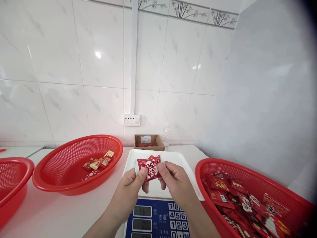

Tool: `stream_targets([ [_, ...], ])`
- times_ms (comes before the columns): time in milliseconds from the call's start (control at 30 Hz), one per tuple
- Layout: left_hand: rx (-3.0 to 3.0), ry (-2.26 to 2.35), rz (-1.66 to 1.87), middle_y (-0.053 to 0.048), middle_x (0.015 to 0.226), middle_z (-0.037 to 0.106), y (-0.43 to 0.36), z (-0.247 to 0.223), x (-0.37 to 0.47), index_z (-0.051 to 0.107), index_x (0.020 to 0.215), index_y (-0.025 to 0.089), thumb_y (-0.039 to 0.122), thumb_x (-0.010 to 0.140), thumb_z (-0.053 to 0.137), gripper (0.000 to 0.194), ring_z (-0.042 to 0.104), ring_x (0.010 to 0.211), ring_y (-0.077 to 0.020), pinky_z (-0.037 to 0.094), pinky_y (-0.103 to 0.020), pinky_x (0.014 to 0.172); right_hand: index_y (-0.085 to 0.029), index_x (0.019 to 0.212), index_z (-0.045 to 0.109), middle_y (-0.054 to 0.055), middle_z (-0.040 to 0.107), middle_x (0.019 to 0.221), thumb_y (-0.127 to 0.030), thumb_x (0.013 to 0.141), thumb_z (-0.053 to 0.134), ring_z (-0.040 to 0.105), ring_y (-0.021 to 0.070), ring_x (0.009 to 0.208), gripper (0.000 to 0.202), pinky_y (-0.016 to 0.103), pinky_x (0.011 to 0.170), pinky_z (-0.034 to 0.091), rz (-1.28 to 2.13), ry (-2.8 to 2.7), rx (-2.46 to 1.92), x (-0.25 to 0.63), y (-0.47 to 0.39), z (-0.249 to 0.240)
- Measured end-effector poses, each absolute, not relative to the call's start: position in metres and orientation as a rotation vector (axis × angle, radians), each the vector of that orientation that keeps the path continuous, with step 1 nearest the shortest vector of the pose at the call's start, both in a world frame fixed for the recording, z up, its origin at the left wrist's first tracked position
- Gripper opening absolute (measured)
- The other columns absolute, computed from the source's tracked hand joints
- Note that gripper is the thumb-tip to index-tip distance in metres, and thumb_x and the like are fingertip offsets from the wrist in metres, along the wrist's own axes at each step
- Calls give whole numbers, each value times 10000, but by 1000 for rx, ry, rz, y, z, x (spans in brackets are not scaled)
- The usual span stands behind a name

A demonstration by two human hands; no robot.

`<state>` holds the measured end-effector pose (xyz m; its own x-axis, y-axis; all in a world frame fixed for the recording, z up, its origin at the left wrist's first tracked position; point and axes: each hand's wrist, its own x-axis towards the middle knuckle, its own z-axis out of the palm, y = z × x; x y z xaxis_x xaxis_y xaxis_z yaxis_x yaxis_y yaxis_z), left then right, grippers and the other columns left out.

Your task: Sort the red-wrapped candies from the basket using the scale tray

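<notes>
Between both hands is a small red snack packet (151,168) with white lettering and pale crimped ends. My left hand (133,181) pinches its left side, thumb on the front. On the other side, my right hand (173,177) grips it with the thumb near the top right corner. Another red bit shows behind its upper edge, too covered to make out. Below the packet lies the white tray (135,157) of a digital scale, whose blue keypad panel (162,216) faces me, partly covered by my right forearm.
At right, a red plastic basket (206,162) holds many red packets. A red perforated basket (61,155) at left contains several packets; another red basket (15,162) is cut off at the edge. Against the wall stand a cardboard box (160,145) and a clear bottle (165,136).
</notes>
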<state>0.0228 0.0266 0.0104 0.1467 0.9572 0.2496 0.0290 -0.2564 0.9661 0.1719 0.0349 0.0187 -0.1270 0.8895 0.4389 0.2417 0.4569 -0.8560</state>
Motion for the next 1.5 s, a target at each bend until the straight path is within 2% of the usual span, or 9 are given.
stream_targets([
  [167, 1575, 973, 1144, 4, 567, 506, 26, 15, 19, 492, 532, 188, 622, 792, 509, 506, 449, 578, -141, 374, -234, 550, -200, 597, 377, -55, 385, 531, -533, 885, 437, 348, 95, 504, 445, 218, 464, 291, 617, -1561, -1005, 172, 36, 20],
  [333, 1383, 883, 1301, -6, 689, 642, 24, 12, 26, 649, 818, 184, 553, 805, 555, 380, 553, 643, -162, 450, -250, 613, -198, 588, 359, -56, 366, 514, -448, 914, 421, 337, 90, 496, 416, 221, 466, 278, 455, -1647, -992, 167, 33, 17],
  [400, 1351, 897, 1368, -21, 731, 671, 23, 11, 28, 664, 848, 176, 544, 802, 567, 383, 583, 676, -177, 457, -251, 596, -198, 578, 355, -53, 368, 508, -434, 917, 416, 334, 89, 487, 418, 225, 456, 269, 407, -1636, -987, 164, 31, 16],
  [600, 1383, 961, 1454, -29, 748, 685, 23, 10, 27, 670, 851, 174, 556, 809, 552, 401, 597, 687, -179, 454, -243, 567, -205, 554, 334, -54, 350, 481, -479, 902, 430, 325, 89, 466, 453, 228, 449, 280, 518, -1518, -992, 158, 32, 13],
  [767, 1356, 1000, 1496, -16, 684, 668, 27, 9, 28, 668, 852, 174, 543, 844, 508, 402, 571, 625, -154, 427, -232, 546, -183, 673, 507, -11, 533, 585, -571, 863, 462, 491, 117, 555, 434, 229, 531, 392, 960, -1693, -969, 169, 35, 19],
  [833, 1414, 1032, 1496, -11, 668, 662, 29, 8, 27, 667, 830, 174, 525, 859, 496, 392, 550, 603, -140, 406, -221, 536, -174, 688, 555, 9, 568, 606, -568, 859, 466, 528, 131, 581, 438, 239, 556, 421, 1026, -1803, -970, 173, 33, 24],
  [1000, 1500, 1015, 1448, -4, 674, 645, 32, 8, 23, 663, 817, 185, 517, 883, 453, 398, 527, 601, -133, 405, -222, 558, -191, 555, 476, 7, 537, 531, -513, 880, 446, 504, 130, 533, 459, 243, 520, 398, 900, -1891, -1074, 178, 30, 29],
  [1300, 1437, 1021, 1457, 10, 636, 595, 34, 6, 24, 633, 743, 177, 536, 870, 462, 417, 447, 581, -117, 382, -207, 534, -186, 591, 504, 12, 551, 585, -407, 900, 435, 536, 134, 591, 386, 239, 576, 433, 917, -1883, -1064, 179, 30, 28],
  [1500, 1449, 1052, 1474, 26, 631, 588, 32, 5, 22, 612, 701, 182, 472, 868, 514, 349, 421, 557, -102, 376, -189, 526, -178, 640, 534, 8, 568, 630, -365, 893, 472, 532, 130, 617, 320, 245, 599, 429, 973, -1911, -1023, 183, 29, 29],
])
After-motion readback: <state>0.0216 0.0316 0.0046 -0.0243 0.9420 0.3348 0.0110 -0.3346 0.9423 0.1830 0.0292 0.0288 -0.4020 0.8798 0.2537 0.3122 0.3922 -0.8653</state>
